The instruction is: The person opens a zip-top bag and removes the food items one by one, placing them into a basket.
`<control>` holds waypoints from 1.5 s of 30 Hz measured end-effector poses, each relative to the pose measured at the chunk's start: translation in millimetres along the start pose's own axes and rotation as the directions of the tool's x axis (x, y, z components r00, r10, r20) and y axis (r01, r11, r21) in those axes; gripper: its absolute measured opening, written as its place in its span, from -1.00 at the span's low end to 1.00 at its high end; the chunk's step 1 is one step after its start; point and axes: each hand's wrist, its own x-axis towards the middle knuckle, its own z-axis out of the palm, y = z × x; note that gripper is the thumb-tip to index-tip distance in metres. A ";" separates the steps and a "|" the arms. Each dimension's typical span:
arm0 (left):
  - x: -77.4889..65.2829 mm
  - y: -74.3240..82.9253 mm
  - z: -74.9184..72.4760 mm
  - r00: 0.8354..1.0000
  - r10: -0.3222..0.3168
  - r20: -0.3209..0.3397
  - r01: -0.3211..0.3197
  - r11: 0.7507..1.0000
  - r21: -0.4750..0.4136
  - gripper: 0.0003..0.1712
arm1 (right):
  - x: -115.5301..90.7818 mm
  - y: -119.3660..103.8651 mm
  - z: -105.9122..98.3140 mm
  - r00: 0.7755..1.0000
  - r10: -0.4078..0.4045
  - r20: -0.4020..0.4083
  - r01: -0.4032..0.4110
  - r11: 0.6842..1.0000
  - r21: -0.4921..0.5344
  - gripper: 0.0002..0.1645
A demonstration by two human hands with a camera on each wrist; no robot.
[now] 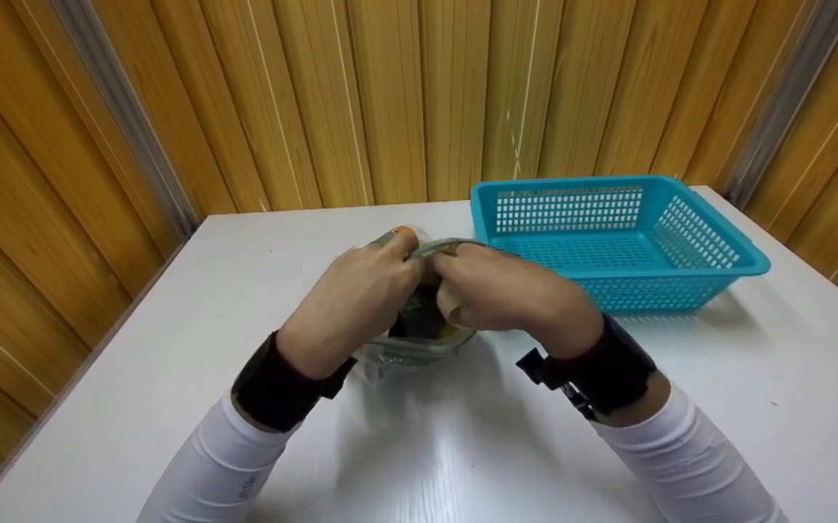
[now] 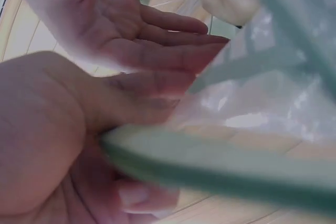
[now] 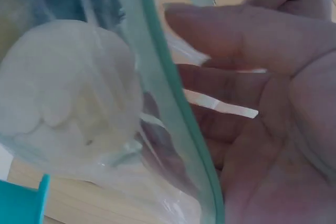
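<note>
A clear zip bag (image 1: 404, 349) with a green zip strip stands on the table between my hands. My left hand (image 1: 368, 290) pinches the green-edged rim (image 2: 220, 166) between thumb and fingers in the left wrist view. Opposite it, my right hand (image 1: 506, 287) reaches to the rim, its fingers (image 3: 226, 85) extended behind the bag's edge and the thumb apart from them. Through the film shows a pale rounded thing (image 3: 68, 77). Darker contents (image 1: 422, 312) lie deeper inside the bag, partly hidden by my hands.
A turquoise plastic basket (image 1: 611, 283) with perforated sides stands at the back right, close beyond my right hand. The white table (image 1: 288, 250) meets a wood-look panelled wall (image 1: 389, 102) behind. Black straps (image 1: 280, 381) circle both wrists.
</note>
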 end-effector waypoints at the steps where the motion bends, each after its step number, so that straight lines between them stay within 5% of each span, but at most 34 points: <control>1: 0.4 -0.5 0.2 1.000 -0.008 0.015 0.008 1.000 -0.003 -0.72 | 0.8 0.7 1.0 1.000 0.013 0.001 -0.013 1.000 -0.022 -0.41; 12: 5.9 -8.8 11.7 0.984 -0.121 0.129 0.128 0.991 -0.041 -0.50 | 19.0 15.7 24.3 0.999 0.036 0.001 -0.036 0.999 -0.003 0.25; 21: 0.2 -28.0 -0.8 0.976 -0.166 0.140 0.180 0.979 -0.095 -0.33 | 35.3 19.8 35.5 1.000 0.017 -0.010 -0.017 0.999 0.034 0.35; 25: -0.9 -31.9 -5.1 0.967 -0.214 0.141 0.229 0.969 -0.095 -0.38 | 42.1 19.5 40.9 0.994 0.057 -0.092 -0.056 0.998 0.014 0.09; 29: 0.2 -27.3 -4.8 0.978 -0.175 0.115 0.183 0.981 -0.065 -0.56 | 41.2 21.4 47.6 0.977 0.120 -0.174 -0.132 0.989 -0.062 -0.08; 35: 1.3 -18.7 -6.6 0.987 -0.127 0.099 0.132 0.990 -0.044 -0.63 | 36.8 20.3 48.2 0.979 0.187 -0.086 -0.196 0.975 -0.104 0.06; 45: -2.1 -8.7 -12.0 0.982 -0.096 0.160 0.107 0.992 -0.066 -0.55 | 20.6 11.0 23.1 0.996 0.052 -0.077 -0.058 0.994 -0.088 0.13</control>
